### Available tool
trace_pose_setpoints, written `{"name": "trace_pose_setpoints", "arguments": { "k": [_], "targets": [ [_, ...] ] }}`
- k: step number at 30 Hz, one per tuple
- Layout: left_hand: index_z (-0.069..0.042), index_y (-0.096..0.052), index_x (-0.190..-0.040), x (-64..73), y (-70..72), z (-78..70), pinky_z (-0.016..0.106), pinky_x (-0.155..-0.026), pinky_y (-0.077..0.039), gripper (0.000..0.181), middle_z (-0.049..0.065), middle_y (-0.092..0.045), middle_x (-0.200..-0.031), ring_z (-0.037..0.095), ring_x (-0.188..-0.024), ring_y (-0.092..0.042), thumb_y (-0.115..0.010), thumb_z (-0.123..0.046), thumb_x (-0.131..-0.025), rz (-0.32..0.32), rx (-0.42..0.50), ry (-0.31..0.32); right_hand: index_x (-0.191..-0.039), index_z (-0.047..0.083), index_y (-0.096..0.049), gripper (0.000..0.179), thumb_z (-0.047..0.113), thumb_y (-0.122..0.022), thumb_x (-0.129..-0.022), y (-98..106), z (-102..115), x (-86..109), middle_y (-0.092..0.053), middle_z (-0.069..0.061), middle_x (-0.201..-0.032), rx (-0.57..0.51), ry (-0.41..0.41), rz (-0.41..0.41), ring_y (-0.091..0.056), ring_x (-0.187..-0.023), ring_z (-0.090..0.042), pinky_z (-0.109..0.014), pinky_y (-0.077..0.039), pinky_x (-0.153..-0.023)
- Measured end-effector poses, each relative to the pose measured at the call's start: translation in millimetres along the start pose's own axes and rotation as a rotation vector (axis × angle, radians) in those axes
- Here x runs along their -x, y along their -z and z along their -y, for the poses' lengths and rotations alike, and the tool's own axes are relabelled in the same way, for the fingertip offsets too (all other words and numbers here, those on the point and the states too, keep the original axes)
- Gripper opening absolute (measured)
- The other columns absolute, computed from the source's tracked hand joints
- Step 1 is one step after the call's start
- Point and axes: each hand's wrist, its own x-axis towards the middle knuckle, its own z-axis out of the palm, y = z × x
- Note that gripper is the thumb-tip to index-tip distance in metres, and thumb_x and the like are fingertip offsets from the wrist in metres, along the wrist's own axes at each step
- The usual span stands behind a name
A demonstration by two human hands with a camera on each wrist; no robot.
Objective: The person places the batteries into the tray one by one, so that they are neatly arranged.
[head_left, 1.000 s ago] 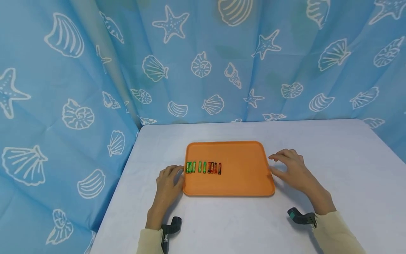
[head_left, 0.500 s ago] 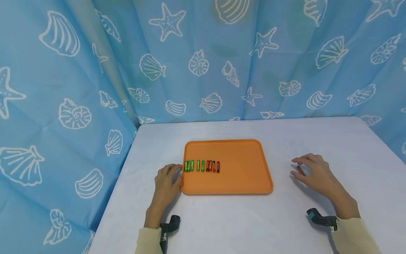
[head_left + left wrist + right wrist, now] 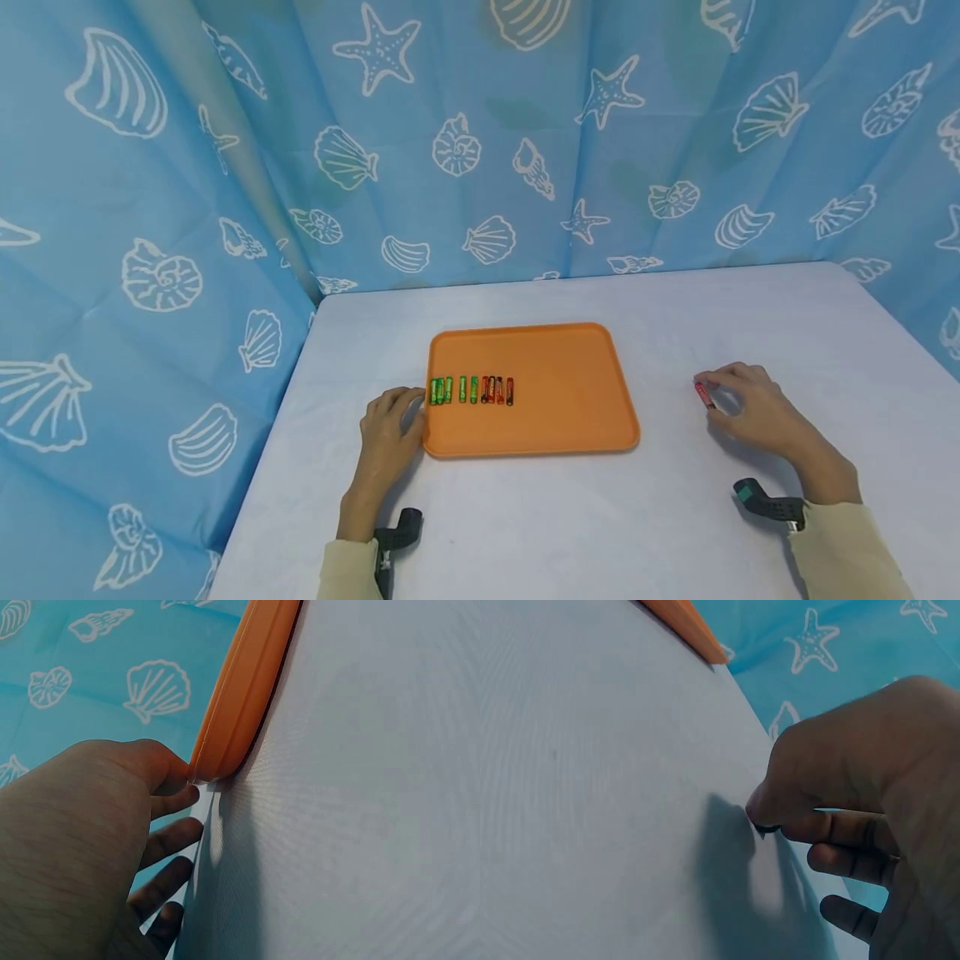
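Note:
My right hand [image 3: 765, 412], right of the tray, pinches a red battery [image 3: 703, 394] between thumb and forefinger, close over the table. In the right wrist view only the battery's dark end [image 3: 765, 828] shows below the thumb; the other fingers are loosely bent. My left hand [image 3: 386, 437] touches the left edge of the orange tray [image 3: 570, 392], with the thumb tip at the rim in the left wrist view and fingers relaxed. On the tray's left half lie several green batteries [image 3: 462, 389] and several red batteries [image 3: 500, 390], upright in one row.
A white cloth [image 3: 555, 517] covers the table. Behind and to the left hangs a blue curtain [image 3: 420, 192] with white shells and starfish. Each wrist wears a black camera mount, the left mount [image 3: 401, 531] and the right mount [image 3: 768, 504].
My right hand has moved right, from the tray's right edge out over the cloth, and the red battery now shows at its fingertips. The left hand stays at the tray. The head view shifts slightly.

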Motion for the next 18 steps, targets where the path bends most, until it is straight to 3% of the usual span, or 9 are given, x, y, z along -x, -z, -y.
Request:
{"name": "trace_pose_setpoints", "arguments": {
  "k": [5, 10, 18],
  "targets": [
    [-0.013, -0.064, -0.131, -1.6, 0.7, 0.3, 0.059, -0.107, -0.025, 0.032, 0.011, -0.054, -0.135, 0.036, -0.132, -0.039, -0.058, -0.022, -0.101, -0.007, -0.006, -0.017, -0.129, 0.0, -0.061, 0.05, 0.012, -0.075, -0.083, -1.0, -3.5, -0.9, -0.055, -0.023, -0.117, -0.007, -0.038, 0.02, -0.041, -0.117, -0.051, -0.07, -0.036, -0.091],
    [-0.013, -0.064, -0.132, -2.3, 2.3, -0.7, 0.058, -0.108, -0.025, 0.033, 0.011, -0.054, -0.136, 0.036, -0.133, -0.039, -0.057, -0.022, -0.101, -0.004, -0.008, -0.016, -0.129, -0.004, -0.06, 0.052, 0.019, -0.077, -0.085, -4.0, -4.2, -1.1, -0.057, -0.02, -0.112, -0.014, -0.072, -0.012, -0.044, -0.113, -0.047, -0.068, -0.038, -0.091],
    [-0.014, -0.064, -0.132, -0.7, 2.5, 0.0, 0.057, -0.11, -0.023, 0.034, 0.01, -0.053, -0.137, 0.034, -0.134, -0.038, -0.056, -0.024, -0.101, 0.022, 0.008, 0.017, -0.128, -0.006, -0.059, 0.056, 0.023, -0.078, -0.084, -8.3, 10.4, -5.1, -0.055, -0.021, -0.113, -0.015, -0.109, -0.02, -0.044, -0.115, -0.047, -0.069, -0.038, -0.094]
  ]
}}
